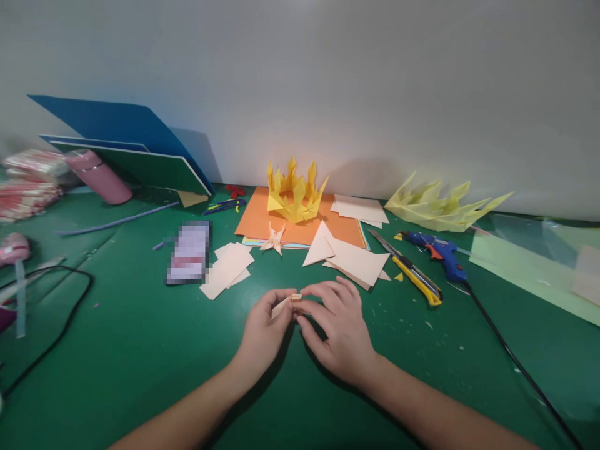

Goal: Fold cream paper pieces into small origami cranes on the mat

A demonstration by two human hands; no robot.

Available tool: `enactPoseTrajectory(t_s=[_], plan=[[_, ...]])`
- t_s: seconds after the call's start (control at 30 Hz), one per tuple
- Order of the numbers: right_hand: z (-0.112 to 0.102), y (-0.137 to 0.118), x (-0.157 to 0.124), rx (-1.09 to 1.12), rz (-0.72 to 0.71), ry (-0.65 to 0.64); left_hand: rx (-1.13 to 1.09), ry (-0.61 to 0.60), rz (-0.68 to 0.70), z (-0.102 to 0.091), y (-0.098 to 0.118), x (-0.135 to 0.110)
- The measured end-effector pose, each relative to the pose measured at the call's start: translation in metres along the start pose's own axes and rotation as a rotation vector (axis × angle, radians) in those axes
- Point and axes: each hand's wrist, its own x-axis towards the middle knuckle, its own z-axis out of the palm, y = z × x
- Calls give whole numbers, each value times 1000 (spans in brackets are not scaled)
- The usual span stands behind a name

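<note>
- My green table [164, 362] runs back to a pale wall [300, 81] at its far edge.
- Well in from that edge is a small folded paper piece [295, 297]; its crease could turn crooked, I judge, if my fingers press unevenly, since they cover most of it.
- It sits between my hands, at the fingertips of both.
- My left hand [262, 328] pinches it between thumb and fingers; my right hand [340, 325] is loosely curled, fingertips at it, grip unclear.
- Toward the far edge: a pale origami figure [274, 239], a yellow paper crown [295, 210] on orange paper [253, 215].
- Rightward, a box cutter [419, 278] lies near a blue glue gun [443, 252]; careless reaching could nick me.
</note>
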Motion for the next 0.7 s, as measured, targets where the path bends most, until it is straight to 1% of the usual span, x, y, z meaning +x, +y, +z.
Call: enactPoseTrajectory(t_s=[0.13, 0.3, 0.4, 0.5, 0.57, 0.6, 0.63, 0.7], plan=[[0, 1, 1, -6, 4, -2, -30, 2, -36, 0, 0, -1], [1, 6, 1, 28, -2, -15, -160, -10, -111, 0, 5, -2], [2, 9, 1, 96, -29, -17, -238, -38, -165, -2, 9, 0], [4, 11, 0, 245, -27, 12, -275, -52, -180, -3, 10, 1], [8, 12, -1, 363, 35, 68, -284, -43, -179, -3, 9, 1], [10, 13, -1, 398, 83, 117, -286, -40, -179, -3, 8, 1], [12, 14, -2, 427, 143, 136, -288, -36, -180, -3, 8, 2], [14, 14, -2, 501, 256, 79, -293, -35, -179, -3, 7, 2]])
